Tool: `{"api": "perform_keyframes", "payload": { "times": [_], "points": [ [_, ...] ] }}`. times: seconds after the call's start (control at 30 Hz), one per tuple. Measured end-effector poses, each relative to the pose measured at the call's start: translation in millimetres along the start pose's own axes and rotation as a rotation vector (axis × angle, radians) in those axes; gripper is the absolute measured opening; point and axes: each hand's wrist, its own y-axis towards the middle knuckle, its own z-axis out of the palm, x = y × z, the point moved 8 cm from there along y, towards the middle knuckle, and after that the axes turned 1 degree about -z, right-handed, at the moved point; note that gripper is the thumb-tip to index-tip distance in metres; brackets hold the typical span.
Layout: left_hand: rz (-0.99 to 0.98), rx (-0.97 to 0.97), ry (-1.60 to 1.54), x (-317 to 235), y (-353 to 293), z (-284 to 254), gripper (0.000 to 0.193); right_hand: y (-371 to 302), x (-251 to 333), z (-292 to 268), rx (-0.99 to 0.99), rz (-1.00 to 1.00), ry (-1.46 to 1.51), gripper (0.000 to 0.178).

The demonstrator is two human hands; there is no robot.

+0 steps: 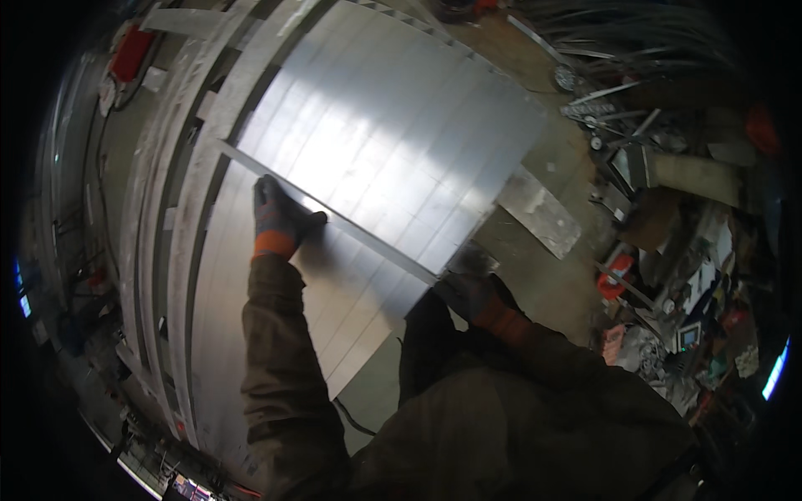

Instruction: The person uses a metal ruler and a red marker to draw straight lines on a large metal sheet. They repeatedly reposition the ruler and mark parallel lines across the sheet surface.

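Observation:
A long, narrow metal strip [380, 245] lies slantwise across a broad panel of shiny, ribbed sheet metal [393, 142]. My left hand [282, 213], in a dark work glove with an orange cuff, rests at the near edge of the strip toward its left end. Its fingers are stretched forward and the thumb is spread out to the right. At the strip's right end, by the panel's edge, my right hand [468, 295] wears a matching glove. Its fingers are curled at the strip's end; the fingertips are partly hidden in shadow.
Long metal beams [192, 192] run along the panel's left side. A flat grey plate [541, 210] lies on the floor to the right. Beyond it are piled metal scraps, tools and a round red item [616, 275]. Another red object [131, 54] is at the far left.

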Motion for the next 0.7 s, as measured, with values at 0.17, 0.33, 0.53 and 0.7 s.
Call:
{"api": "perform_keyframes", "payload": {
  "times": [0.17,0.33,0.53,0.7],
  "points": [
    [-0.121,0.099,-0.116,-5.0,-5.1,-15.5,0.161,1.8,4.5,-0.8,0.007,0.045,0.021,0.034],
    [-0.151,0.181,0.019,-9.9,-0.9,-17.2,0.164,4.1,8.6,0.4,0.003,0.041,0.028,0.034],
    [-0.15,0.237,0.071,-12.5,-1.1,-17.4,0.165,2.4,3.6,5.6,0.01,0.067,0.024,0.035],
    [-0.141,0.186,-0.017,-9.0,-3.9,-17.1,0.162,2.0,3.2,8.7,0.003,0.093,0.023,0.038]
  ]
}}
